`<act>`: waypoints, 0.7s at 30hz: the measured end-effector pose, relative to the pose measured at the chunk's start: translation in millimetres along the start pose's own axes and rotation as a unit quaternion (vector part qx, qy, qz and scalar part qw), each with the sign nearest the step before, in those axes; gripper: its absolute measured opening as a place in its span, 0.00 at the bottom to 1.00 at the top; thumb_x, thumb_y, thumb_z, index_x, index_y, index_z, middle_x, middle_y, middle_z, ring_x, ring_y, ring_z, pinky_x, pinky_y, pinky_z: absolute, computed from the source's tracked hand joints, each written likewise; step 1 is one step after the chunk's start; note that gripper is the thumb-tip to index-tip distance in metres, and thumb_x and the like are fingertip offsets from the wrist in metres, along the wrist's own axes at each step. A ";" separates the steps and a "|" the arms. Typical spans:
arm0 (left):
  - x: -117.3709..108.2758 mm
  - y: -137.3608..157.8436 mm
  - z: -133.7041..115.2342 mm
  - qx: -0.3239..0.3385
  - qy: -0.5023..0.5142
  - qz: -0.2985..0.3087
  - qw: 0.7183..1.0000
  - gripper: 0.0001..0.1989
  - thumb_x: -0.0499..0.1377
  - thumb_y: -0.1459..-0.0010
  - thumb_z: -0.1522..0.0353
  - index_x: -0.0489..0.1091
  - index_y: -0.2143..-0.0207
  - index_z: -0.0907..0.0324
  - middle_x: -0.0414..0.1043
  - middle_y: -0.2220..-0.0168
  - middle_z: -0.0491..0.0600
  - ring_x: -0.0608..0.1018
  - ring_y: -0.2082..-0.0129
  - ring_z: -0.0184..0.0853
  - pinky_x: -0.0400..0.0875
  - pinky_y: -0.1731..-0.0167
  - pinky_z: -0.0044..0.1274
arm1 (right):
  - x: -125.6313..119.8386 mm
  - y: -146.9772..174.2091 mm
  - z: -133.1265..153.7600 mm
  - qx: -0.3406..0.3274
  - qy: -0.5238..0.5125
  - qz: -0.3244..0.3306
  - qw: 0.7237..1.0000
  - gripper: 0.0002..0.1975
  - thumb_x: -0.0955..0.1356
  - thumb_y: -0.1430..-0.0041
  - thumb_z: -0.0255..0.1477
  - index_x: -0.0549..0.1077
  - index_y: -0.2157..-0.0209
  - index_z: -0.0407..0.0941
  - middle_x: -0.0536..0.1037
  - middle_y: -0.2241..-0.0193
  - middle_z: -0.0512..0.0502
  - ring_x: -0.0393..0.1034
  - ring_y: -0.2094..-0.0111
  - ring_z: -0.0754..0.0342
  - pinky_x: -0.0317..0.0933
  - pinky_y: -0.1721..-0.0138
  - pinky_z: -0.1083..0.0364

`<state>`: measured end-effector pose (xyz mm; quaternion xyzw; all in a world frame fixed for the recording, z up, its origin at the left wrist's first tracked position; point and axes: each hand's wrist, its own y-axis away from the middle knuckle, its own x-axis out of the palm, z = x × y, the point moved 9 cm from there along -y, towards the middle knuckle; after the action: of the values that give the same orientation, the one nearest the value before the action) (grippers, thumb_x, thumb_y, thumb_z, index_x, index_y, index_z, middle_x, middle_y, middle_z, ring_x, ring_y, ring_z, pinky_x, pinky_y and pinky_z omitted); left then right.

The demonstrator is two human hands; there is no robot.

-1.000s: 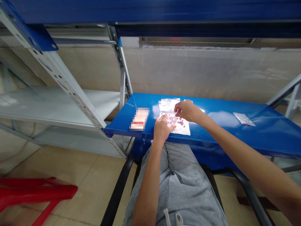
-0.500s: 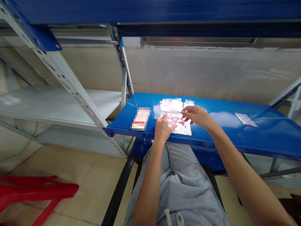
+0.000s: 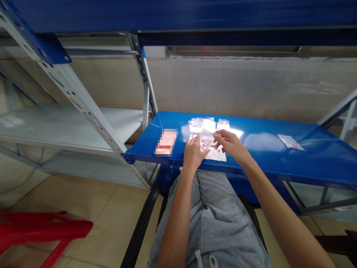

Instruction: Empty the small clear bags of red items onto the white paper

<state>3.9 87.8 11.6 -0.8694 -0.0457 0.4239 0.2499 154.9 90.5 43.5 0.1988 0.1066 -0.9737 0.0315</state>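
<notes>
A creased white sheet (image 3: 220, 156) lies near the front edge of the blue surface (image 3: 259, 150), small dark-red pieces (image 3: 211, 145) scattered loosely across it. A translucent plastic bag (image 3: 206, 137) covers some, which look paler pink.

Moderate indoor light fills the view, brightest on the blue surface (image 3: 264, 163), where 1 white hot spot glares toward the far edge and paler sheen spreads toward the right edge. The clear bags (image 3: 209, 124) along the far edge wash out to white; the small red pieces (image 3: 206, 143) nearer the front edge look soft. Shadow darkens the underside of the blue beam (image 3: 178, 15). Wide-lens stretch tilts the grey upright (image 3: 80, 100), the red plastic furniture (image 3: 44, 230) blurs, and coarse pixel blocks cover an item (image 3: 166, 142) near the surface's left edge.
</notes>
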 end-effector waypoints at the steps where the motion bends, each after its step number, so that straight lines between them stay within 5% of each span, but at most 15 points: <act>1: -0.9 0.0 -2.6 0.011 -0.002 -0.001 1.000 0.38 0.69 0.44 0.65 0.61 0.34 0.62 0.74 0.44 0.60 0.73 0.46 0.50 0.67 0.45 0.37 | 3.1 -0.4 1.8 -0.008 -0.003 0.000 1.000 0.24 0.68 0.40 0.51 0.74 0.57 0.44 0.78 0.70 0.45 0.75 0.72 0.54 0.61 0.79 0.60; 9: -12.8 1.4 -22.6 0.061 -0.012 -0.008 0.998 0.36 0.66 0.42 0.69 0.60 0.33 0.56 0.70 0.40 0.56 0.71 0.42 0.47 0.64 0.40 0.38 | -3.0 9.5 -8.9 -0.022 -0.037 -0.044 0.998 0.14 0.71 0.45 0.38 0.73 0.60 0.44 0.77 0.73 0.49 0.77 0.74 0.52 0.61 0.79 0.59; 14: -22.3 1.7 -28.6 0.035 0.126 -0.038 0.991 0.36 0.61 0.40 0.73 0.56 0.31 0.52 0.67 0.37 0.57 0.71 0.39 0.45 0.66 0.39 0.38 | -24.7 36.1 -31.4 0.045 -0.165 -0.140 0.975 0.14 0.74 0.50 0.34 0.72 0.63 0.45 0.82 0.71 0.47 0.81 0.68 0.48 0.69 0.72 0.57; 21: 18.6 0.4 -34.8 -0.086 0.428 0.050 0.898 0.28 0.60 0.40 0.68 0.62 0.37 0.60 0.77 0.50 0.58 0.82 0.58 0.36 0.76 0.60 0.25 | -21.0 56.7 -65.0 0.094 -0.310 -0.216 0.921 0.21 0.80 0.58 0.37 0.70 0.67 0.45 0.84 0.70 0.45 0.82 0.66 0.47 0.72 0.68 0.57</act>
<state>42.2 79.2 16.1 -0.9861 0.0727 0.0172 0.1482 204.8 49.9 -17.6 -0.1384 0.0400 -0.9754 -0.1668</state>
